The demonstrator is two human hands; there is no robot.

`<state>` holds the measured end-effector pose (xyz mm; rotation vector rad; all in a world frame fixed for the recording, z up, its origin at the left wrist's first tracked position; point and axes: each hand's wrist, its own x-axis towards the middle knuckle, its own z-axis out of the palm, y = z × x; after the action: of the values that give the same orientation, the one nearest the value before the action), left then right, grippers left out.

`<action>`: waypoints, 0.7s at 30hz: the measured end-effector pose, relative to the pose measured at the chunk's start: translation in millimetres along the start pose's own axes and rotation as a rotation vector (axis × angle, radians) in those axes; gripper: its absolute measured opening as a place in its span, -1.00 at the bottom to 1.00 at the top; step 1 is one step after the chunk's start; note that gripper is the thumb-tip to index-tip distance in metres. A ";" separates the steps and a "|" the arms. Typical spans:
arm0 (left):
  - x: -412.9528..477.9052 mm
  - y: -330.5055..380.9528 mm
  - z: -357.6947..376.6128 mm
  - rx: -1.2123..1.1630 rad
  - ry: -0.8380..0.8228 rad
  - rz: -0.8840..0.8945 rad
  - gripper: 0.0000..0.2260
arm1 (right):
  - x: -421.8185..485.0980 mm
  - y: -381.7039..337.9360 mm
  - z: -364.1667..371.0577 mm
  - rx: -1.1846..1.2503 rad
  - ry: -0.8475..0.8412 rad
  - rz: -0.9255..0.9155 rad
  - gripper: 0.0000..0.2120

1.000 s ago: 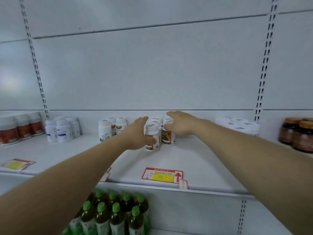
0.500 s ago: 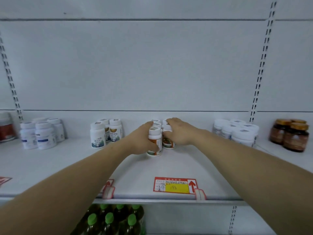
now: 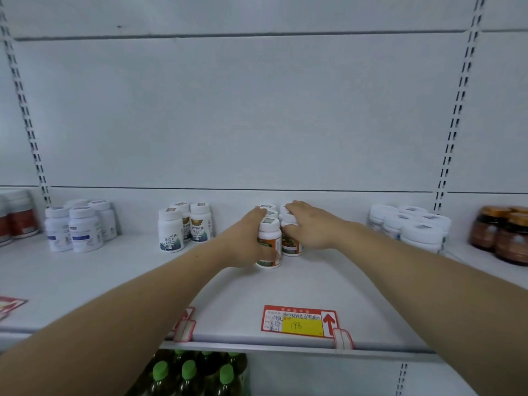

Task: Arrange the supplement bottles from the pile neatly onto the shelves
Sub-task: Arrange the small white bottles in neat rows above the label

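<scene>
So both hands are out on the shelf (image 3: 314,284), right up against the same little cluster of bottles. The left hand (image 3: 245,241) is wrapped round the front-left bottle (image 3: 270,247), with the thumb across the orange label low down and the fingers curled round the far side. The right hand (image 3: 311,227) is clamped on the front-right bottle (image 3: 292,244). Its fingers are draped over the white cap and reach back to the next cap behind, and the thumb is tucked in at the neck.

Both of those bottles stand upright and touch each other. The back bottles (image 3: 268,209) sit straight behind them at 12 o'clock, close to the back wall, so the cluster makes two short rows.

Going out from the hands:
- At 9 o'clock there are three white bottles with green labels (image 3: 183,228).
- Further along the same way are the blue-label bottles (image 3: 75,231), and the red-label tubs (image 3: 20,218) are at the very edge.
- At 3 o'clock there's a bunch of white tubs (image 3: 414,225), then the brown jars (image 3: 508,237) past those.
- At 6 o'clock, on the shelf's front lip, a red and yellow price tag (image 3: 298,321) reads 198.
- Under that, on the level below, are the green-capped drinks (image 3: 190,370).
</scene>
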<state>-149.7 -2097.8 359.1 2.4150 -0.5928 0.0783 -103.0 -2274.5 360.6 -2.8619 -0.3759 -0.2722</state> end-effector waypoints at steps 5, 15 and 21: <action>4.3 -1.4 1.6 -0.032 0.002 -0.023 -0.29 | -1.6 3.6 -1.8 0.016 -0.014 -0.011 -0.55; -1.3 1.4 -15.9 0.166 -0.001 -0.004 -0.30 | 2.1 -1.1 -21.8 -0.042 -0.003 -0.016 -0.40; -22.7 -23.3 -46.9 0.400 0.101 -0.081 -0.28 | 9.7 -33.9 -30.6 -0.012 0.008 -0.049 -0.40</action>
<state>-155.7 -2044.4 378.3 2.7977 -0.4656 0.3091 -107.8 -2248.5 399.1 -2.8657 -0.4443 -0.2952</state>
